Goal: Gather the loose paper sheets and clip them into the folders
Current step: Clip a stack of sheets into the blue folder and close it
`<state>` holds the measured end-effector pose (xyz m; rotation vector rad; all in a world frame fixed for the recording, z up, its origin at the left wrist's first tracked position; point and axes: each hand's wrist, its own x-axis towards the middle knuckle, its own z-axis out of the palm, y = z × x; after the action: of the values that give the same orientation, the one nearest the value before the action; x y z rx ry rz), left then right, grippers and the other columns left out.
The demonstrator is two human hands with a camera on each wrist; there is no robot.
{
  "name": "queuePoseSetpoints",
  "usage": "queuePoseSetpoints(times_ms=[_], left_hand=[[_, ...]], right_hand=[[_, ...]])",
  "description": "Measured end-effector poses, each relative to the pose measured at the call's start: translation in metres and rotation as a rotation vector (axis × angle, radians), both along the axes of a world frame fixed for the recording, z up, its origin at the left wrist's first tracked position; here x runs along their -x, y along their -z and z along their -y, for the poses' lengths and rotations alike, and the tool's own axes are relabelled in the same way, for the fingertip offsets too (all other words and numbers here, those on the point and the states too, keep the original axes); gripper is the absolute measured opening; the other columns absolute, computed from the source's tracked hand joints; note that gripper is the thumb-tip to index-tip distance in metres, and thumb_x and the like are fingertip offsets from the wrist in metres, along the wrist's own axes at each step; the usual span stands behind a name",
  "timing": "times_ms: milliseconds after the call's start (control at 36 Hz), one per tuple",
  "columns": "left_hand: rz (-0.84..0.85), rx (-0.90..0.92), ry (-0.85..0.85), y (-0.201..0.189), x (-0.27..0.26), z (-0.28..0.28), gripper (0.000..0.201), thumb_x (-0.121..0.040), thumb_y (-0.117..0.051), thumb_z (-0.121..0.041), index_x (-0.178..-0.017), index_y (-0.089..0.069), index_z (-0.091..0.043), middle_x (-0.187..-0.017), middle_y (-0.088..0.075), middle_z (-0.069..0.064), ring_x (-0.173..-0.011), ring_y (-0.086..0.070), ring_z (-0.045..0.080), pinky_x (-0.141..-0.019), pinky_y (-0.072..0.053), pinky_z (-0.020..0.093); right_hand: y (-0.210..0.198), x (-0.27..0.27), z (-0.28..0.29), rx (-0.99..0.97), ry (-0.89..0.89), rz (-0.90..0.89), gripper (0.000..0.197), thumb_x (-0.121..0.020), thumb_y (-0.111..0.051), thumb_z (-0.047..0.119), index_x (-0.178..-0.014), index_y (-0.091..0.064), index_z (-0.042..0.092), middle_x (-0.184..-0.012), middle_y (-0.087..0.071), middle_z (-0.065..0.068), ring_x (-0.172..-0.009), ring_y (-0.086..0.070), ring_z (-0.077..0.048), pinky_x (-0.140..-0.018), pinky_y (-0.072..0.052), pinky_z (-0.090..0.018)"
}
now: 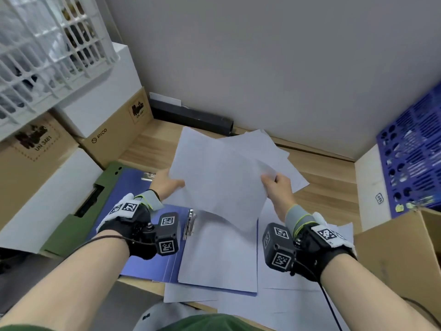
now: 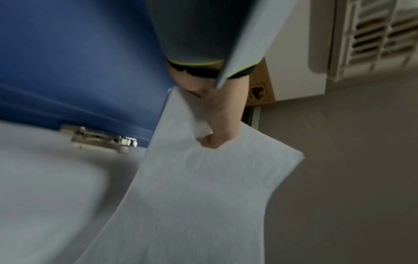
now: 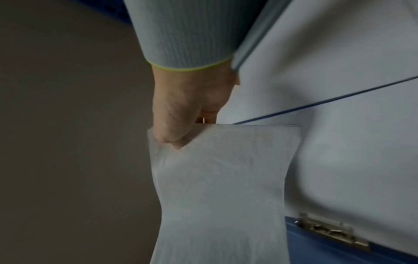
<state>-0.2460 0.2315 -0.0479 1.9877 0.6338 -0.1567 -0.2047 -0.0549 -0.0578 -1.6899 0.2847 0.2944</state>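
held sheets [image 1: 222, 177]: a small batch lifted off the desk, gripped at both side edges, lower edge sagging toward the open folder.
left hand [image 1: 167, 185]: pinching the batch's 9 o'clock edge, thumb on top.
right hand [image 1: 278, 187]: pinching the 3 o'clock edge, fingers curled behind the paper.
key relation: open blue folder [image 1: 148, 266] lies at 6 o'clock from both hands, directly under the batch; its clip [image 1: 189, 224] sits at the folder's 12 o'clock end, nearer the left hand. batch's long axis runs roughly 10 to 4, skewed against the folder, so i judge it needs squaring first.
second folder [image 1: 130, 185]: at 9 o'clock, its own clip [image 1: 148, 176] just beside the left hand.
loose sheets [image 1: 281, 299]: more scattered at 5 o'clock and under the folder.
surface: wooden desk [image 1: 329, 187].
room: grey wall at 12, cardboard boxes [image 1: 112, 139] at 10, blue crate [image 1: 412, 154] at 2.
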Motion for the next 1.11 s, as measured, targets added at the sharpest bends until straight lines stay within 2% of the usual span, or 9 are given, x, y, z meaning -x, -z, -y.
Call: queuePoseSetpoints(times_ms=[139, 278, 528, 611, 722, 833, 917, 972, 1111], left_hand=[[0.144, 0.15, -0.19, -0.001, -0.006, -0.002, 0.019, -0.079, -0.061, 0.008, -0.085, -0.061, -0.01, -0.095, -0.059, 0.008, -0.088, -0.051, 0.017, -0.062, -0.043, 0.021], [0.095, 0.128, -0.161, 0.012, 0.01, -0.014, 0.035, -0.08, -0.056, 0.012, -0.114, -0.057, 0.003, -0.104, -0.057, 0.008, -0.094, -0.052, 0.019, -0.075, -0.039, 0.025], [0.027, 0.167, -0.104, 0.029, 0.013, -0.015, 0.031, -0.087, -0.046, 0.006, -0.114, -0.06, 0.0, -0.108, -0.058, 0.006, -0.098, -0.052, 0.021, -0.082, -0.04, 0.028], [0.05, 0.171, -0.161, 0.036, 0.01, -0.022, 0.027, -0.089, -0.048, 0.004, -0.112, -0.06, -0.001, -0.105, -0.058, 0.007, -0.096, -0.051, 0.019, -0.076, -0.041, 0.027], [-0.01, 0.224, -0.249, 0.058, 0.008, -0.047, 0.045, -0.08, -0.068, -0.02, -0.119, -0.052, -0.003, -0.122, -0.058, 0.018, -0.111, -0.056, 0.027, -0.1, -0.042, 0.037], [-0.118, 0.36, -0.211, 0.064, 0.012, -0.047, 0.053, -0.077, -0.072, -0.047, -0.113, -0.051, -0.014, -0.12, -0.053, 0.012, -0.099, -0.049, 0.02, -0.081, -0.043, 0.033], [-0.225, 0.512, -0.103, 0.052, 0.02, -0.028, 0.056, -0.086, -0.063, -0.046, -0.131, -0.04, -0.021, -0.124, -0.05, 0.004, -0.104, -0.051, 0.02, -0.085, -0.043, 0.031], [-0.269, 0.654, -0.021, 0.05, 0.025, -0.024, 0.046, -0.083, -0.066, -0.045, -0.12, -0.053, -0.022, -0.112, -0.061, 0.001, -0.096, -0.059, 0.02, -0.082, -0.049, 0.031], [-0.235, 0.753, -0.082, 0.059, 0.027, -0.024, 0.002, -0.091, -0.058, -0.015, -0.092, -0.059, -0.016, -0.063, -0.065, -0.004, -0.056, -0.062, 0.009, -0.05, -0.051, 0.019]], right_hand=[[-0.035, -0.013, -0.007, -0.079, 0.031, 0.118, 0.01, -0.088, -0.054, 0.015, -0.086, -0.064, 0.016, -0.089, -0.064, -0.003, -0.078, -0.059, -0.017, -0.071, -0.05, -0.033], [-0.018, -0.002, -0.005, -0.023, -0.084, 0.024, 0.009, -0.084, -0.053, 0.01, -0.088, -0.059, 0.015, -0.091, -0.058, -0.005, -0.085, -0.053, -0.018, -0.075, -0.042, -0.032], [0.011, 0.021, -0.007, 0.091, -0.171, -0.191, 0.024, -0.094, -0.05, 0.011, -0.117, -0.057, 0.011, -0.112, -0.066, -0.01, -0.102, -0.063, -0.028, -0.092, -0.051, -0.044], [0.011, 0.021, -0.009, 0.111, -0.15, -0.185, 0.025, -0.093, -0.045, 0.013, -0.112, -0.06, 0.009, -0.096, -0.067, -0.01, -0.085, -0.065, -0.025, -0.073, -0.055, -0.036], [0.009, 0.015, -0.011, 0.016, -0.063, -0.211, 0.022, -0.092, -0.045, 0.011, -0.108, -0.06, 0.01, -0.087, -0.062, -0.008, -0.078, -0.06, -0.022, -0.067, -0.049, -0.032], [0.008, 0.009, -0.023, -0.157, 0.076, -0.244, 0.014, -0.093, -0.043, 0.001, -0.092, -0.055, 0.008, -0.064, -0.063, 0.003, -0.056, -0.061, -0.01, -0.053, -0.052, -0.025], [0.008, 0.012, -0.036, -0.309, 0.151, -0.257, 0.026, -0.096, -0.045, 0.004, -0.121, -0.052, 0.003, -0.103, -0.067, -0.012, -0.085, -0.068, -0.021, -0.058, -0.058, -0.031], [0.012, 0.017, -0.052, -0.368, 0.182, -0.285, 0.036, -0.097, -0.045, 0.005, -0.132, -0.048, 0.003, -0.125, -0.061, -0.015, -0.11, -0.061, -0.031, -0.067, -0.06, -0.035], [0.021, 0.038, -0.084, -0.392, 0.112, -0.371, 0.035, -0.097, -0.046, 0.008, -0.132, -0.049, 0.009, -0.123, -0.063, -0.011, -0.1, -0.064, -0.026, -0.072, -0.059, -0.037]])
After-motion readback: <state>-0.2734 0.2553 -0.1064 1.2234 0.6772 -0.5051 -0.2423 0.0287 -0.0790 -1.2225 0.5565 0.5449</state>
